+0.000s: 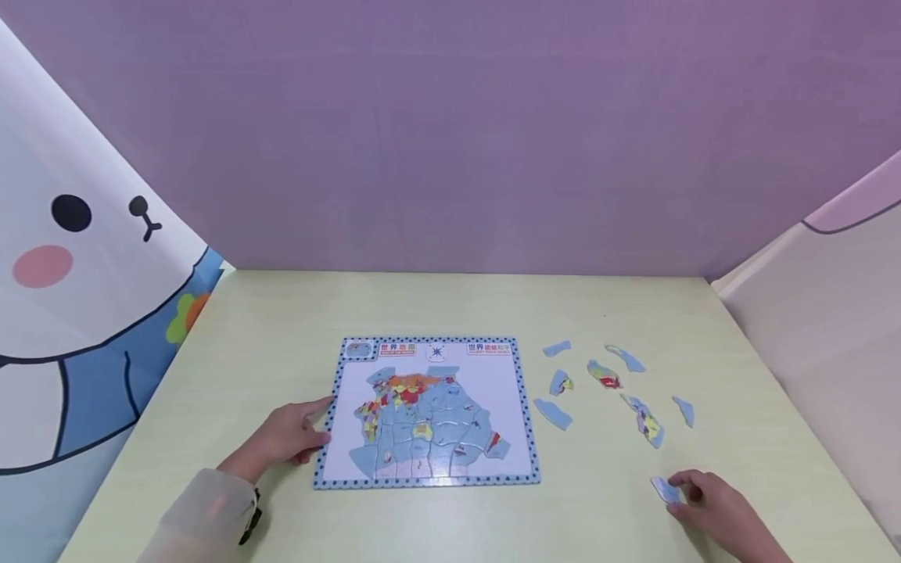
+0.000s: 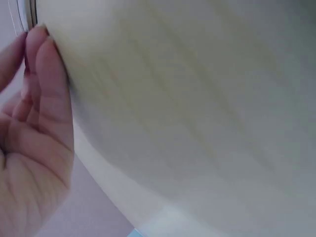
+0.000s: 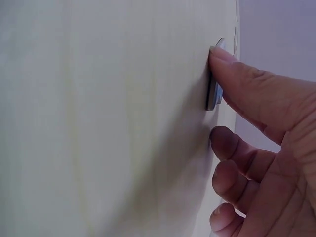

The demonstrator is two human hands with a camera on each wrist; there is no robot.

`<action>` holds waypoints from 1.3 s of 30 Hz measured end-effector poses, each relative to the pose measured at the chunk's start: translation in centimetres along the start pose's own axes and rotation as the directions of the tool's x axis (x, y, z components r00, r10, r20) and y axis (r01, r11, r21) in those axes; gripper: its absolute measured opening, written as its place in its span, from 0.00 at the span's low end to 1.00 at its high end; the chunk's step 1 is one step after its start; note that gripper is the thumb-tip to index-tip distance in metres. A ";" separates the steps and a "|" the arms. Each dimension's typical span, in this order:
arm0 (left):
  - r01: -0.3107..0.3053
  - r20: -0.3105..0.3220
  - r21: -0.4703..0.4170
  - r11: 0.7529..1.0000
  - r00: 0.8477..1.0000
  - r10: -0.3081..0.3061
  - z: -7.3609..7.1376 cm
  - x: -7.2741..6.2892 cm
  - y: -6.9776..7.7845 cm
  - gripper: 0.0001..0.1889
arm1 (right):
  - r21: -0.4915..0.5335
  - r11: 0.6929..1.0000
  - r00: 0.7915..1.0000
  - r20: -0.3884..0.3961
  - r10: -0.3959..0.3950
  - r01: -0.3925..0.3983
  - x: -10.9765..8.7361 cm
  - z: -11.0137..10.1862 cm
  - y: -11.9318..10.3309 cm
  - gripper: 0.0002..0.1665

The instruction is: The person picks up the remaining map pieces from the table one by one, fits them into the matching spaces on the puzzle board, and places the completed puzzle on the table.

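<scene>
A world map puzzle board (image 1: 338, 461) with a blue dotted border lies on the table, partly filled with joined pieces (image 1: 450, 422). At its left edge my left hand (image 1: 287, 432) rests its fingertips, index finger extended. The left wrist view shows this hand (image 2: 37, 113) with a sliver of the board's edge at its fingertips. My right hand (image 1: 718, 504), at the front right, pinches a small blue puzzle piece (image 1: 663, 489). In the right wrist view the thumb of my right hand (image 3: 261, 128) presses on that piece (image 3: 213, 94), tilted near the tabletop; the index finger is mostly hidden.
Several loose puzzle pieces lie right of the board, among them a blue one (image 1: 553, 414), a green and red one (image 1: 604, 374) and a yellow and purple one (image 1: 646, 422). A purple cloth (image 1: 464, 156) hangs behind the pale table (image 1: 598, 524).
</scene>
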State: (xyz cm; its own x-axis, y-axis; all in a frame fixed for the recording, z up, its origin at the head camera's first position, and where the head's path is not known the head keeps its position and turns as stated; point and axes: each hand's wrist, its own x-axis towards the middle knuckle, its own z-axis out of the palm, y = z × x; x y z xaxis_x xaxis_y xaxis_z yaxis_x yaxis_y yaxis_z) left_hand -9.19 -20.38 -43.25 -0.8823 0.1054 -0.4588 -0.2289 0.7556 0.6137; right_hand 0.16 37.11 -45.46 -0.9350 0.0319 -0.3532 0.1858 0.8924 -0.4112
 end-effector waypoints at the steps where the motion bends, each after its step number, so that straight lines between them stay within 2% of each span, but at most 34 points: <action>1: -0.036 0.008 0.032 0.999 0.999 0.036 -0.1 0.0 0.0 0.36 | -0.001 1.000 1.000 -0.005 -0.006 0.006 0.0 0.0 0.0 0.20; 3: -0.100 0.021 0.103 0.990 0.995 0.098 -0.4 0.1 0.0 0.37 | -0.002 1.000 1.000 -0.018 -0.026 0.026 -0.1 0.1 0.1 0.18; 5: -0.156 0.026 0.197 0.968 0.988 0.154 -0.7 0.2 0.1 0.39 | -0.001 0.999 0.999 -0.027 -0.037 0.037 -0.1 0.1 0.2 0.17; 9: -0.192 0.036 0.391 0.900 0.980 0.193 -1.1 0.4 0.2 0.43 | 0.008 1.000 1.000 -0.021 -0.020 0.020 0.0 0.1 0.0 0.16; 12: -0.207 0.047 0.491 0.847 0.976 0.211 -1.2 0.4 0.2 0.44 | 0.009 1.000 1.000 -0.014 0.009 -0.009 -0.1 0.1 -0.4 0.15; 17: -0.322 0.075 0.607 0.727 0.933 0.351 -1.1 -0.2 -0.2 0.43 | 0.024 1.000 1.000 -0.020 0.020 -0.020 -0.5 0.0 -0.7 0.13; 18: -0.344 0.082 0.618 0.707 0.922 0.377 -1.1 -0.3 -0.3 0.44 | 0.023 1.000 1.000 -0.022 0.021 -0.021 -0.5 0.0 -0.7 0.13; 19: -0.364 0.087 0.617 0.697 0.913 0.399 -1.1 -0.4 -0.5 0.44 | 0.021 0.999 0.999 -0.022 0.026 -0.026 -0.6 0.0 -0.7 0.13; 20: -0.378 0.097 0.618 0.689 0.907 0.410 -1.0 -0.4 -0.6 0.45 | 0.020 0.999 0.999 -0.018 0.032 -0.031 -0.6 0.0 -0.7 0.14; 21: -0.382 0.106 0.613 0.692 0.907 0.407 -1.0 -0.4 -0.6 0.46 | 0.018 0.999 0.999 -0.017 0.038 -0.037 -0.7 0.0 -0.6 0.14; 25: -0.395 0.153 0.621 0.677 0.908 0.390 -1.0 -0.6 -0.8 0.49 | 0.030 0.998 0.999 -0.009 0.051 -0.050 -0.7 0.1 -0.7 0.14; 27: -0.404 0.171 0.631 0.662 0.905 0.389 -1.0 -0.8 -0.9 0.49 | 0.038 0.998 0.999 -0.014 0.046 -0.046 -0.7 0.1 -0.8 0.14; 33: -0.430 0.171 0.639 0.638 0.888 0.427 -1.0 -0.9 -1.5 0.53 | 0.044 0.998 0.999 -0.032 0.034 -0.033 -0.7 -0.1 -1.0 0.13; 37: -0.428 0.172 0.640 0.638 0.889 0.424 -1.2 -0.8 -1.7 0.56 | 0.052 0.998 0.998 -0.052 0.035 -0.033 -0.7 0.1 -1.3 0.13; 39: -0.416 0.183 0.632 0.654 0.900 0.395 -1.2 -0.8 -1.7 0.57 | 0.063 0.997 0.998 -0.050 0.041 -0.038 -0.7 0.3 -1.5 0.12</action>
State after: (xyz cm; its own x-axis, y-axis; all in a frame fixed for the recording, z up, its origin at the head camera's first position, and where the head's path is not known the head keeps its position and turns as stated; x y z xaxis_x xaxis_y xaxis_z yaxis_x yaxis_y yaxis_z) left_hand -8.62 -22.49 -43.14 -0.8093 0.5119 -0.2880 0.4771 0.8590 0.1859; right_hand 0.66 35.60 -44.84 -0.9406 0.0907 -0.3272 0.2394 0.8607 -0.4494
